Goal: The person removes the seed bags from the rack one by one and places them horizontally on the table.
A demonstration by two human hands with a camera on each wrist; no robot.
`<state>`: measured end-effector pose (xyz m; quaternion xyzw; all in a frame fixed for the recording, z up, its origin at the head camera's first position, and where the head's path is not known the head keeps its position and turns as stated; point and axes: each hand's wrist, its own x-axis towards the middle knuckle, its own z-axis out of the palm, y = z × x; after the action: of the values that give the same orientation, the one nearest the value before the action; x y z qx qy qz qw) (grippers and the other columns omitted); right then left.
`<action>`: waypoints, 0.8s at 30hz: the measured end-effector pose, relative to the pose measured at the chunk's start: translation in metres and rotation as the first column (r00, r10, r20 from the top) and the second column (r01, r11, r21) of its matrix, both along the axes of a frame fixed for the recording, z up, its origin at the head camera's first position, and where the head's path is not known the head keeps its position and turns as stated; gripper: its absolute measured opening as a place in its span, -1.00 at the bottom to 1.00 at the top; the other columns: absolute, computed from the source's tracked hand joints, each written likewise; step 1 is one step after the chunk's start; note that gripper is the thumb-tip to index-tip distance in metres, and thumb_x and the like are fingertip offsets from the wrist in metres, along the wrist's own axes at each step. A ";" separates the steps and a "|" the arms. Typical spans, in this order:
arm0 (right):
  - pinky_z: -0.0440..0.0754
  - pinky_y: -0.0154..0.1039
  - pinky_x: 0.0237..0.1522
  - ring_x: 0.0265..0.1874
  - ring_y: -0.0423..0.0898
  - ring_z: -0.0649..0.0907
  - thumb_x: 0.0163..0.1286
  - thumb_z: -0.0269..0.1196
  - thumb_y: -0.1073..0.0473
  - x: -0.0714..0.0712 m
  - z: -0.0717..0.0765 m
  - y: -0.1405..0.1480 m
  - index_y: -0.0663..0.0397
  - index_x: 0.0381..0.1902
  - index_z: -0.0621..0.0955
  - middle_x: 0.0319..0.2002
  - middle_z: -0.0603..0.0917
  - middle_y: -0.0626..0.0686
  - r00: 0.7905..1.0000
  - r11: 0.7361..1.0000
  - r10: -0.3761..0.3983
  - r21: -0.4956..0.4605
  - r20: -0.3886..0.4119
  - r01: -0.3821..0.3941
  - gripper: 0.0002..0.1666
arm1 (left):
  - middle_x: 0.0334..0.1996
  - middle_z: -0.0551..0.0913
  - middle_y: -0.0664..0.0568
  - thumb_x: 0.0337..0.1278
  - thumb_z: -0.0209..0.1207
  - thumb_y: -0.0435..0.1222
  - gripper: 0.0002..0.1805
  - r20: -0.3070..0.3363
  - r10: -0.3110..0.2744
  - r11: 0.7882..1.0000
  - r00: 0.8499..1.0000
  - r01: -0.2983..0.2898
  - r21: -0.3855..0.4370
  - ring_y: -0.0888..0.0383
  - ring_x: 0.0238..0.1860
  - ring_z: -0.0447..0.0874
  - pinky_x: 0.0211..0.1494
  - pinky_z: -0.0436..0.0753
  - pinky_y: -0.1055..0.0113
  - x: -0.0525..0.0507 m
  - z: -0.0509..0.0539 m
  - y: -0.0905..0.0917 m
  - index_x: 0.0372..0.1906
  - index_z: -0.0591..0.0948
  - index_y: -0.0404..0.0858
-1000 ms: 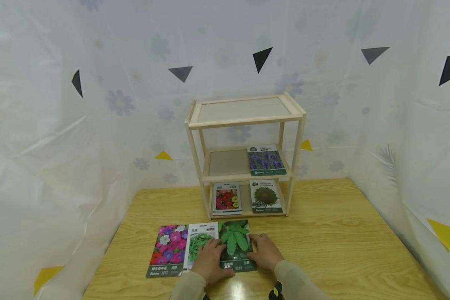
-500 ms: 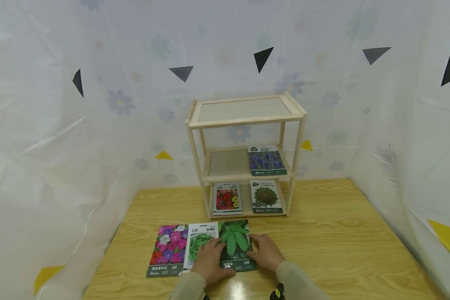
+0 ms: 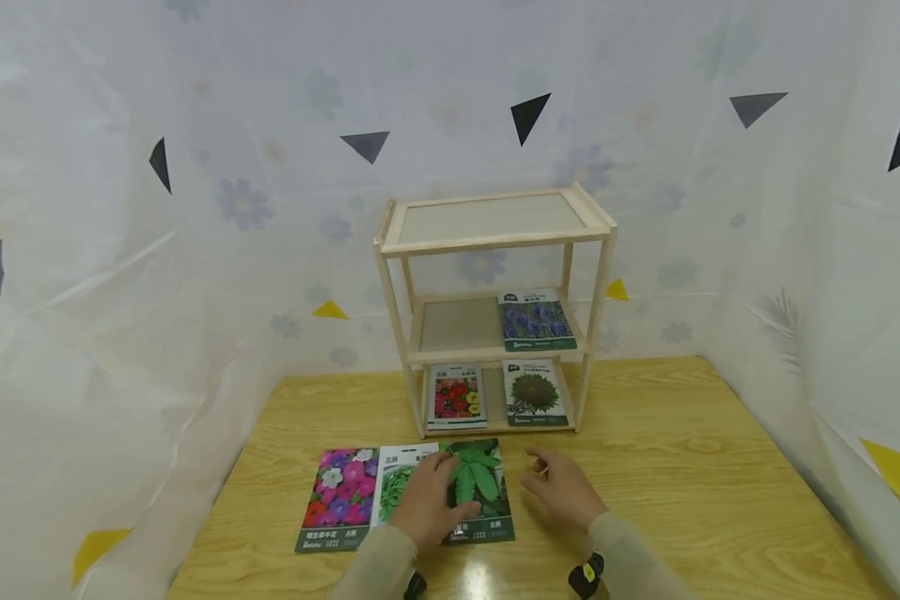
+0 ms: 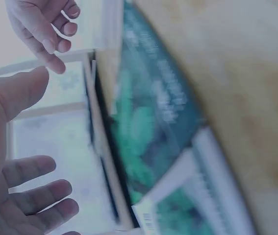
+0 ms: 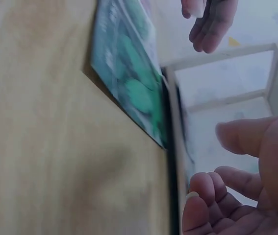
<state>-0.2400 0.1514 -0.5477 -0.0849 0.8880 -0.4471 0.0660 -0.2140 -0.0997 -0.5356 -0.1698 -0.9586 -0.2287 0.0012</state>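
Three flower and herb packets lie side by side on the table: a pink-flower one (image 3: 340, 498), a white-topped one (image 3: 399, 468) and a dark green leaf packet (image 3: 482, 487). My left hand (image 3: 426, 500) hovers over the seam between the white-topped and green packets, fingers apart, holding nothing; in the left wrist view its fingers (image 4: 40, 196) are clear of the packets. To the right of the green packet my right hand (image 3: 566, 490) is raised off the table, fingers loosely bent and not touching the packet; the right wrist view shows the gap.
Behind the packets stands a wooden three-tier rack (image 3: 495, 246). Its middle shelf bears a purple-flower packet (image 3: 536, 321); on the bottom shelf are a red-flower packet (image 3: 457, 398) and a sunflower-like packet (image 3: 535, 393). Patterned sheeting hangs around the wooden table (image 3: 675, 467).
Both hands have come off the green packet: the right moved away to the right, the left lifted slightly up and to the right. The packets stayed in place.
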 end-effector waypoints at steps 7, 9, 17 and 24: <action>0.50 -0.28 -0.45 -0.40 -0.16 0.51 0.34 0.28 0.13 -0.005 0.034 0.031 0.17 0.25 0.48 -0.23 0.51 0.01 0.984 0.998 -0.051 0.023 -0.171 0.056 -0.45 | 0.29 0.36 -0.11 0.09 0.19 0.23 -0.14 -0.097 -0.043 0.999 0.994 0.043 -0.004 -0.06 0.28 0.33 0.26 0.43 0.01 -0.008 0.032 0.008 0.35 0.37 -0.23; 0.50 -0.28 -0.46 -0.38 -0.14 0.52 0.35 0.28 0.17 -0.007 0.045 0.039 0.18 0.23 0.49 -0.24 0.51 0.02 0.972 0.998 -0.058 0.023 -0.230 0.065 -0.48 | 0.29 0.36 -0.12 0.11 0.22 0.18 -0.17 -0.122 -0.053 0.999 0.991 0.054 0.007 -0.07 0.29 0.33 0.26 0.42 0.01 -0.009 0.042 0.010 0.35 0.36 -0.25; 0.58 -0.17 -0.36 -0.28 -0.07 0.57 0.37 0.25 0.17 -0.013 0.080 0.060 0.24 0.22 0.48 -0.19 0.56 0.07 0.923 0.989 -0.069 0.094 -0.379 0.113 -0.49 | 0.30 0.33 -0.10 0.15 0.15 0.22 -0.17 -0.177 -0.079 0.997 0.981 0.080 -0.002 -0.01 0.30 0.31 0.27 0.44 0.09 -0.019 0.074 0.015 0.36 0.35 -0.24; 0.60 -0.04 -0.27 -0.20 0.05 0.55 0.36 0.26 0.16 -0.019 0.099 0.065 0.22 0.21 0.50 -0.16 0.55 0.18 0.874 0.978 -0.054 0.151 -0.483 0.143 -0.51 | 0.30 0.34 -0.13 0.17 0.16 0.18 -0.20 -0.247 -0.120 0.993 0.962 0.113 -0.043 -0.02 0.31 0.30 0.29 0.41 0.09 -0.031 0.098 0.022 0.36 0.35 -0.25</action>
<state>-0.2586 0.2166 -0.4488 -0.1403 0.9171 -0.3325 -0.1694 -0.2455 -0.0780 -0.4376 -0.2533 -0.9424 -0.1914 0.1056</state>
